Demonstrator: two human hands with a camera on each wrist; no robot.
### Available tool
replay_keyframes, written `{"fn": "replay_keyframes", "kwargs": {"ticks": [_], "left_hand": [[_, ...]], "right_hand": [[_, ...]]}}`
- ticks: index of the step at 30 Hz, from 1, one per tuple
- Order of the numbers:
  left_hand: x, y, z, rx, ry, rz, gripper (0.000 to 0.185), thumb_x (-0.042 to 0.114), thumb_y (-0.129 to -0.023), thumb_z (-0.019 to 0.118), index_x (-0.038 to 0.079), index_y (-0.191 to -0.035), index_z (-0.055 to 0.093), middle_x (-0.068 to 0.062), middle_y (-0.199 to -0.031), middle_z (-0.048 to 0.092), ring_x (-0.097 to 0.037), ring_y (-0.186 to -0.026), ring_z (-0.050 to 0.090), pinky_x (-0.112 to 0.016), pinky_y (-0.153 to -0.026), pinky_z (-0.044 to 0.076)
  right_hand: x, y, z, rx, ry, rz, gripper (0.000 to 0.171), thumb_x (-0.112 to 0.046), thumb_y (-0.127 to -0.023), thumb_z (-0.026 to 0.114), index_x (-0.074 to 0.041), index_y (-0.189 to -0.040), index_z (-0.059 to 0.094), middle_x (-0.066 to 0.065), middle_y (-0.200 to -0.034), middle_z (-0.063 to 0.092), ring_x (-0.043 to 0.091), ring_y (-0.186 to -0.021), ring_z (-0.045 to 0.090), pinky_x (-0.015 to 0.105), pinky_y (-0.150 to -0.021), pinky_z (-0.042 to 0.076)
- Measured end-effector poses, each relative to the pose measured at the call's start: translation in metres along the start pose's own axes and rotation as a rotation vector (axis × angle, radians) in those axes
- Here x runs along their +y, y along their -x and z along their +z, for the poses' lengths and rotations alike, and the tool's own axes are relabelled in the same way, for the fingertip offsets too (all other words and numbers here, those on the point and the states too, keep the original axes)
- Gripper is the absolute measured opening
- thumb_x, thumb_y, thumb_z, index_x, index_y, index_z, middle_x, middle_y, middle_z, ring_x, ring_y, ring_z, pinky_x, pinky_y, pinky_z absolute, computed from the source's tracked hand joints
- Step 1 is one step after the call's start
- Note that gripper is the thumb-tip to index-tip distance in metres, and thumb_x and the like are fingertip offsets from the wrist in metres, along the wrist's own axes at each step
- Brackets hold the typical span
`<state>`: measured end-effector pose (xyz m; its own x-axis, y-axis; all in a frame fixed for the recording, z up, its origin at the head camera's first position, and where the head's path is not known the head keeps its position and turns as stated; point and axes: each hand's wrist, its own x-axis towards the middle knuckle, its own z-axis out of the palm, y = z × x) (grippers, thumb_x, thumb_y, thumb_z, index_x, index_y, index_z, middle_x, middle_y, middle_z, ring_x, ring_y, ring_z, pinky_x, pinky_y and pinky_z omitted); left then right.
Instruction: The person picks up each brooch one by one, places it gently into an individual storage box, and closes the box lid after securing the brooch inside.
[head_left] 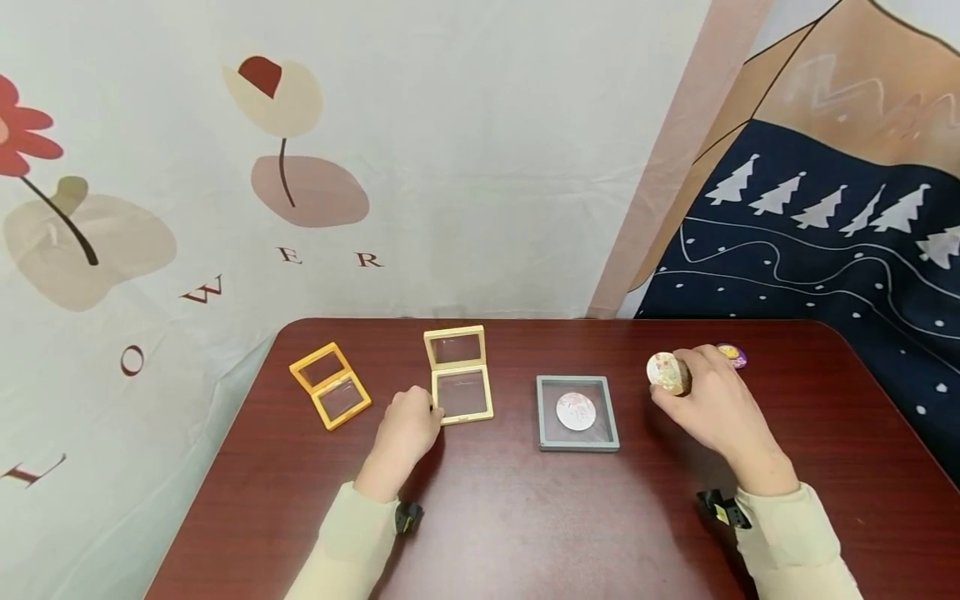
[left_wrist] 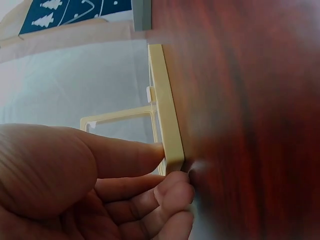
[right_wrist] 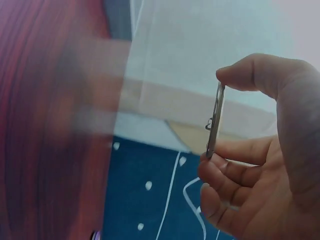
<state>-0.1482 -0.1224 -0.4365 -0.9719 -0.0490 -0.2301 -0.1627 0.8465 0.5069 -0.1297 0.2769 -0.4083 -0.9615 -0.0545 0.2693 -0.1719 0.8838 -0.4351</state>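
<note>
Cream plastic hinged display frame [head_left: 459, 377], open on dark red wooden table [head_left: 525, 517]; left hand [head_left: 408, 429] pinches its near-left corner. Right hand [head_left: 712, 400] grips round pale badge [head_left: 666, 372] edgewise, well right of frame, beyond grey square frame with silver disc [head_left: 577, 412].

Print on the round badge [head_left: 667, 372] and the purple badge [head_left: 733, 356] too small to read; purple badge half hidden behind the right hand [head_left: 716, 408]; table [right_wrist: 45, 125] blurred at both wrists.
</note>
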Motion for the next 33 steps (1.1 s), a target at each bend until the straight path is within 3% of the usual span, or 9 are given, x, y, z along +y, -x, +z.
{"fn": "replay_keyframes", "kwargs": {"ticks": [9, 22, 29, 33], "left_hand": [[-0.001, 0.013, 0.004, -0.008, -0.053, 0.062, 0.031, 0.015, -0.1, 0.072, 0.01, -0.07, 0.064, -0.005, -0.065, 0.056, -0.024, -0.064, 0.054, -0.039, -0.061, 0.045], [0.004, 0.031, 0.007, -0.041, -0.083, 0.071, 0.031, 0.014, -0.098, 0.074, 0.009, -0.069, 0.061, -0.005, -0.065, 0.055, -0.023, -0.064, 0.052, -0.039, -0.06, 0.045], [0.007, 0.039, 0.009, -0.053, -0.08, 0.143, 0.034, 0.014, -0.094, 0.078, 0.011, -0.066, 0.06, -0.001, -0.062, 0.052, -0.02, -0.06, 0.049, -0.035, -0.057, 0.042], [0.008, 0.043, 0.009, -0.055, -0.089, 0.148, 0.036, 0.013, -0.093, 0.079, 0.012, -0.063, 0.058, -0.001, -0.061, 0.051, -0.019, -0.06, 0.049, -0.035, -0.057, 0.042]], "right_hand": [[-0.031, 0.004, 0.009, 0.049, -0.063, -0.103, 0.051, -0.02, -0.082, 0.08, 0.008, -0.122, 0.065, 0.018, -0.113, 0.061, 0.033, -0.103, 0.055, 0.053, -0.085, 0.048], [-0.065, 0.012, 0.027, 0.019, -0.118, -0.198, 0.048, -0.019, -0.08, 0.082, 0.001, -0.121, 0.068, 0.009, -0.111, 0.062, 0.024, -0.102, 0.054, 0.044, -0.084, 0.048], [-0.081, 0.015, 0.033, -0.024, -0.1, -0.217, 0.046, -0.021, -0.081, 0.081, 0.0, -0.121, 0.069, 0.009, -0.112, 0.063, 0.024, -0.102, 0.054, 0.043, -0.082, 0.048], [-0.091, 0.015, 0.038, -0.023, -0.111, -0.246, 0.047, -0.022, -0.081, 0.08, 0.0, -0.12, 0.069, 0.008, -0.112, 0.062, 0.022, -0.102, 0.054, 0.04, -0.08, 0.049]]}}
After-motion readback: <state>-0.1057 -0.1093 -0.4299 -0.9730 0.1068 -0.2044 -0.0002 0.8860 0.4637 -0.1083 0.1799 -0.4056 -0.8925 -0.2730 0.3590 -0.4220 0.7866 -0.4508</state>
